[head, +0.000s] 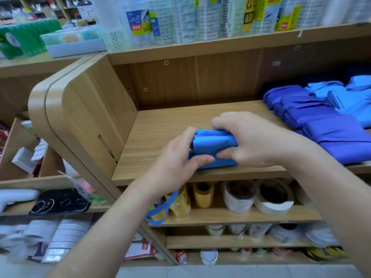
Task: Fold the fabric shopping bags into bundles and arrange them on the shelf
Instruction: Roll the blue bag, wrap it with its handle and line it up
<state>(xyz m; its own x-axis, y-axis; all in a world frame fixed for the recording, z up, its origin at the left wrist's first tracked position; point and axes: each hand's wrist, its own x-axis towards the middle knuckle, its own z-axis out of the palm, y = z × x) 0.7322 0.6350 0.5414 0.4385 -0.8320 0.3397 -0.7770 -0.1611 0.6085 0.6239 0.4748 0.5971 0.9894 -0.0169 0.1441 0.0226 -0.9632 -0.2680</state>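
The left hand (176, 157) and right hand (255, 139) clamp opposite ends of a soft, rolled blue fabric bundle (212, 145) at the front edge of the wood-grain shelf (160, 125); its long axis runs left to right, and a flat blue strap (160, 209) dangles below

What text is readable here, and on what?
"12": rotated, on the yellow label, top shelf.
Other tape labels and the red packet: print too blurred to read.
The bag: no text visible.
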